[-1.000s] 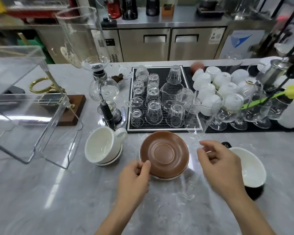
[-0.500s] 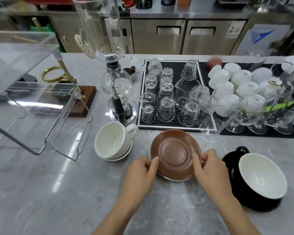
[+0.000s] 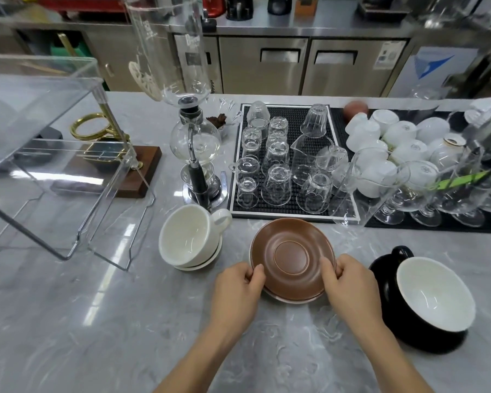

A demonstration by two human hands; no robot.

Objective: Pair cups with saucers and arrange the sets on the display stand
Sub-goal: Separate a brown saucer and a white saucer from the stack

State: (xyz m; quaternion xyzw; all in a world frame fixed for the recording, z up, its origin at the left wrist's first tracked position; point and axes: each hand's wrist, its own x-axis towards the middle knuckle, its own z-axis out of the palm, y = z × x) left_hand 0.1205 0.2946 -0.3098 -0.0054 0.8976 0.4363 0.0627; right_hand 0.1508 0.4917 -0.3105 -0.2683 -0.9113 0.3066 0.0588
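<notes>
Marble counter (image 3: pixel 68 321), café bar: saucer step.
Left hand (image 3: pixel 236 290) and right hand (image 3: pixel 349 285) pinch brown saucer (image 3: pixel 292 258) at 9 and 3; matching cup needed next, judged.

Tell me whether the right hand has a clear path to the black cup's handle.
Probably yes. The right hand is beside the black cup, whose handle faces away with bare counter around it. It grips the brown saucer and must release first.
</notes>
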